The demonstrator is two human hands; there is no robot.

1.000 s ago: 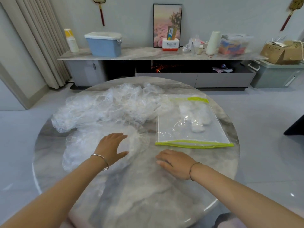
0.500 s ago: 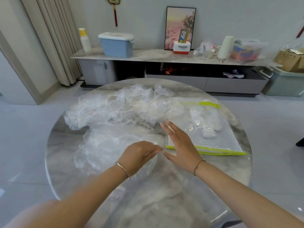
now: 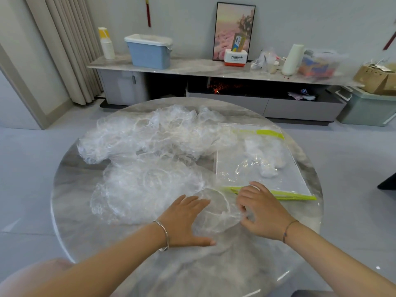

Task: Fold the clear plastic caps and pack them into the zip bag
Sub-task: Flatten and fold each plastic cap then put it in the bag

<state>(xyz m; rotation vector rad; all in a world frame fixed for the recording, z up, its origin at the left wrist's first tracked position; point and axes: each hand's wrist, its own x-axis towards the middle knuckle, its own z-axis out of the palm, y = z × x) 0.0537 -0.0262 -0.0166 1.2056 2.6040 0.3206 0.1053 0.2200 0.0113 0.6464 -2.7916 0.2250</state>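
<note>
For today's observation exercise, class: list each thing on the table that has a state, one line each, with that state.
Cap: spread flat, unfolded.
Left hand: flat, pressing the cap.
Right hand: pinching the cap's edge.
Pile: loose, crumpled, unfolded.
Bag: lying flat, few caps inside.

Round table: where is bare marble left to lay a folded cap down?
Bare: the round table between its near rim and the left hand and right hand; also a strip left of the cap heap. Crowded: heap across middle and far side, zip bag on the right.
</note>
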